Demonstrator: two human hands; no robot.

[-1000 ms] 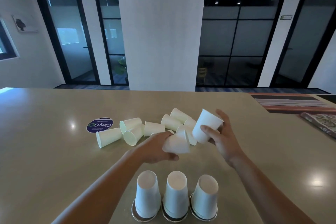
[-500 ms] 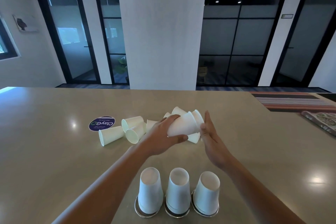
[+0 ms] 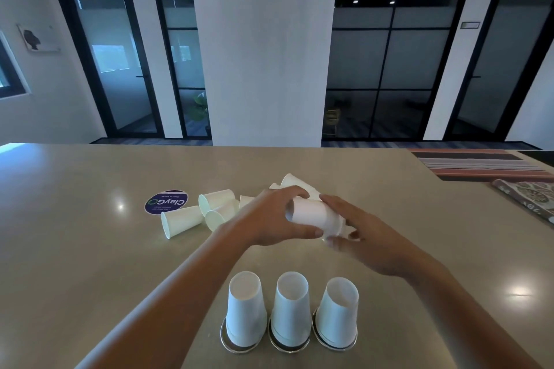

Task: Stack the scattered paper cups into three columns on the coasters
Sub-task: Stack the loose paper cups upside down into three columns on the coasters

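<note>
Three upside-down stacks of white paper cups stand on round coasters near me: a left stack (image 3: pixel 245 308), a middle stack (image 3: pixel 291 310) and a right stack (image 3: pixel 338 313). The left coaster (image 3: pixel 228 345) shows as a metal ring under its stack. My left hand (image 3: pixel 269 220) and my right hand (image 3: pixel 368 238) both grip nested white cups (image 3: pixel 314 214) held sideways above the table. Behind them, several loose cups lie on their sides, among them one at the far left (image 3: pixel 181 220) and one at the back (image 3: pixel 295 181); my hands hide some of them.
A round dark purple sticker (image 3: pixel 166 201) lies left of the loose cups. A striped mat (image 3: pixel 479 163) and a patterned cloth (image 3: pixel 530 199) lie at the table's right edge. The beige table (image 3: pixel 75 234) runs wide to the left. A white pillar stands beyond it.
Each hand held a separate cup a second ago. The two cups have been brought together and nested, and both hands now close around them, lower and further right.
</note>
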